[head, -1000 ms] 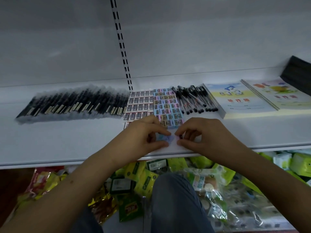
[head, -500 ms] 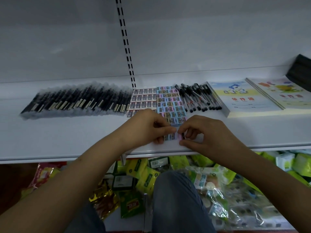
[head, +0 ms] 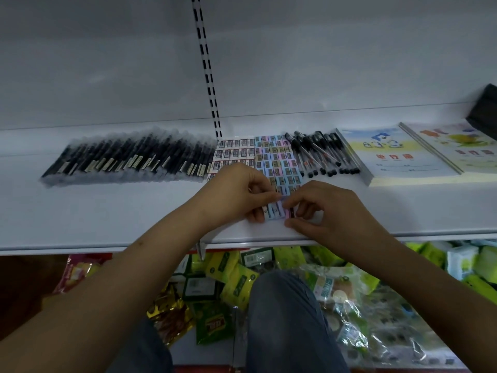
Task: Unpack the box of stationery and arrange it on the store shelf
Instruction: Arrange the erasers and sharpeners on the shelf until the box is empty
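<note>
On the white shelf (head: 107, 216), small pastel pencil sharpeners (head: 278, 164) lie in neat rows, beside white erasers (head: 232, 153). My left hand (head: 236, 192) and my right hand (head: 325, 208) meet at the near end of those rows. Both pinch a short row of blue and pink sharpeners (head: 275, 211) that rests on the shelf near its front edge. The left thumb and forefinger press it from the left, the right fingers from the right.
Wrapped black pens (head: 129, 157) fan out at the left. Loose black pens (head: 322, 154) and two exercise books (head: 398, 154) lie to the right, with a dark box (head: 484, 109) at the far right. Green and yellow packets (head: 236, 281) fill the lower shelf. My knee (head: 285, 305) is below.
The view shifted slightly. My hands slid a little toward the rows, and the short row of sharpeners between my fingers is now more exposed.
</note>
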